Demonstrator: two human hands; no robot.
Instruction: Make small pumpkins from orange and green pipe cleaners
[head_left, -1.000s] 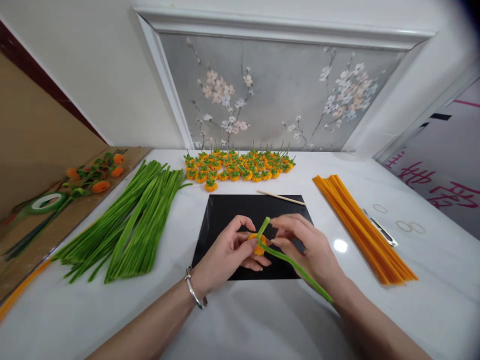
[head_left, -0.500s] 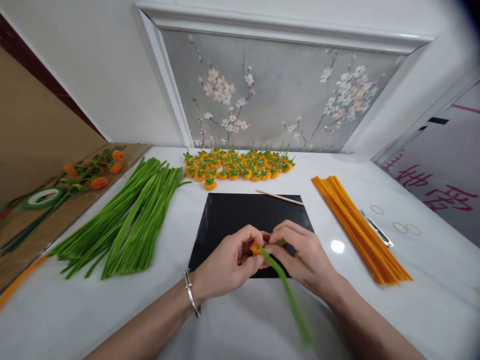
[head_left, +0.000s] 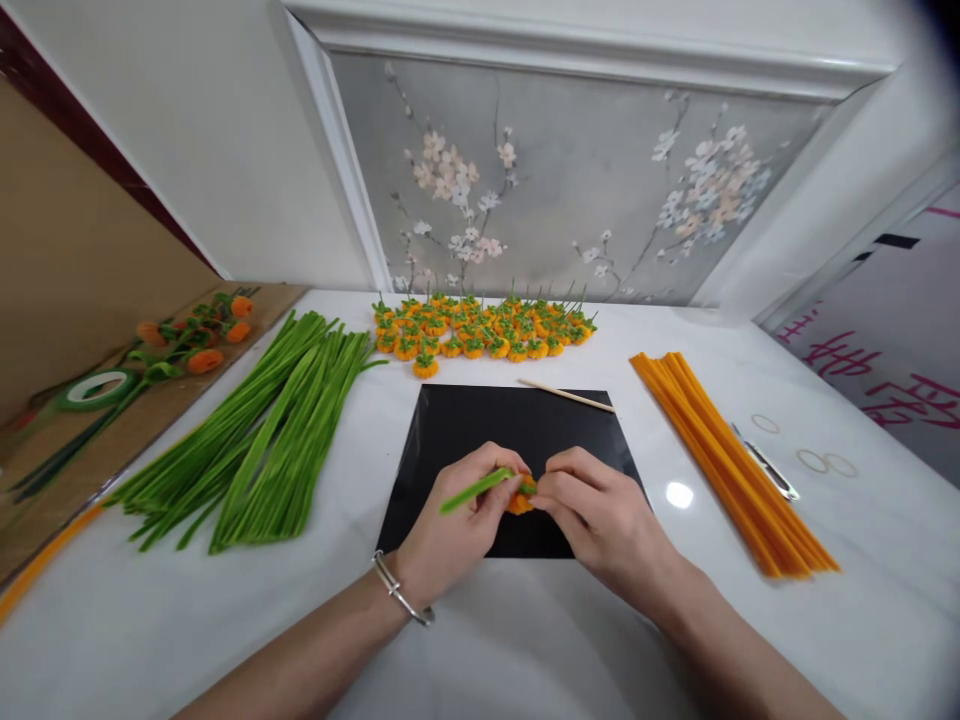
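Over the black mat [head_left: 465, 430], my left hand [head_left: 461, 515] is closed on a small orange pom-like piece [head_left: 520, 500]. A fuzzy green stem [head_left: 474, 491] lies across the left fingers and points left. My right hand [head_left: 600, 505] is pinched at the right side of the orange piece, where a short bit of green shows; the fingertips partly hide what they grip. Behind the mat stand many orange pieces with green tops [head_left: 480, 330]. One such piece [head_left: 425, 366] sits nearer the mat's upper left corner.
Green fuzzy stems [head_left: 277, 440] are piled at left, orange ones [head_left: 727, 460] at right beside a small cutter [head_left: 772, 470]. A wooden stick [head_left: 568, 396] crosses the mat's top edge. Green tape [head_left: 96, 389] and orange flowers [head_left: 204, 361] lie on cardboard at far left.
The green stem's free end has swung from hanging down at the lower right to pointing left across my left hand. Both hands remain at the orange piece; the view has shifted slightly.
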